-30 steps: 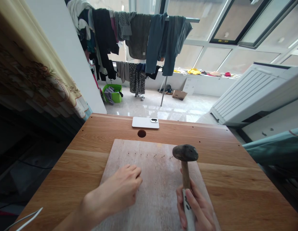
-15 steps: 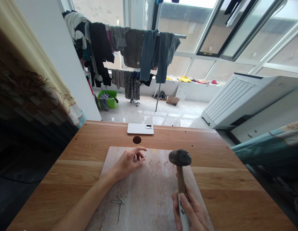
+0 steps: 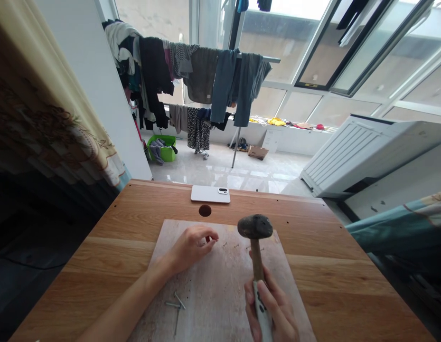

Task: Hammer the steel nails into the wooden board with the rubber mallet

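Observation:
My left hand (image 3: 192, 248) is over the upper part of a pale wooden board (image 3: 206, 294), thumb and forefinger pinched together. The nail at those fingertips is mostly hidden by them. To the right, a row of small nails (image 3: 236, 246) stands in the board, partly behind the hammer. My right hand (image 3: 272, 306) grips the hammer (image 3: 256, 226) by its handle, which is wrapped in white low down. The dark head is raised above the row's right part. Several longer loose nails (image 3: 176, 304) lie on the board's lower left.
The board lies on a wooden table (image 3: 334, 270). Beyond it are a round hole (image 3: 205, 210) in the tabletop and a white phone (image 3: 209, 194). Past the far edge are a clothes rack with laundry (image 3: 202, 76), a green basket (image 3: 168, 153) and a white cabinet (image 3: 334, 152).
The left thumb and forefinger have closed together around the nail that showed at their tips. The hammer has moved left, toward the left hand. The view has shifted slightly.

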Action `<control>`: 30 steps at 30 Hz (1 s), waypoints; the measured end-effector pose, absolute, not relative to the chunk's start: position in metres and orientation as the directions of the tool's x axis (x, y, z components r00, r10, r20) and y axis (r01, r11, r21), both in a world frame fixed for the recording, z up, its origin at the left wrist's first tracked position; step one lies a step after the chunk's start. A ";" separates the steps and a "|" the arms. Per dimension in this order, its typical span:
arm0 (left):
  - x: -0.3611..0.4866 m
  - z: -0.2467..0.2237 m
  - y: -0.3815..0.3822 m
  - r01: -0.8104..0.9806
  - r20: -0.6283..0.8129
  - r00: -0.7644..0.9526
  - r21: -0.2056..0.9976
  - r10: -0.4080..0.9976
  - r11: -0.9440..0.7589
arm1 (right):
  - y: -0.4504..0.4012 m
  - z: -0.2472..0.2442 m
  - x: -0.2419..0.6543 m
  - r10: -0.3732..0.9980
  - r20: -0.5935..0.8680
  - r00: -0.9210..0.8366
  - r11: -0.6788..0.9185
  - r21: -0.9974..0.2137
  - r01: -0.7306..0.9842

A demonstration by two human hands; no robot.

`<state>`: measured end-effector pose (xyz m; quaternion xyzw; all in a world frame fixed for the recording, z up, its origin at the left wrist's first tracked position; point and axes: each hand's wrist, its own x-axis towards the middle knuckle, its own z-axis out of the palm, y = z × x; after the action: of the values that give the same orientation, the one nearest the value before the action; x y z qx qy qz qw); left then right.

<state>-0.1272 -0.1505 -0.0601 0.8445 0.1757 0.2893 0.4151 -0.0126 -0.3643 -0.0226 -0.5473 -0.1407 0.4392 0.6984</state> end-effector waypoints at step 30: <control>-0.128 -0.063 -0.151 0.082 0.234 0.785 0.878 0.573 -0.471 | -0.369 -0.044 -0.033 0.822 -0.338 0.458 -0.099 -0.878 -0.469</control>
<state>-0.1280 -0.1512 -0.0633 0.8176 0.2004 0.2593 0.4735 -0.0329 -0.3691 -0.0444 -0.5518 -0.1602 0.4952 0.6516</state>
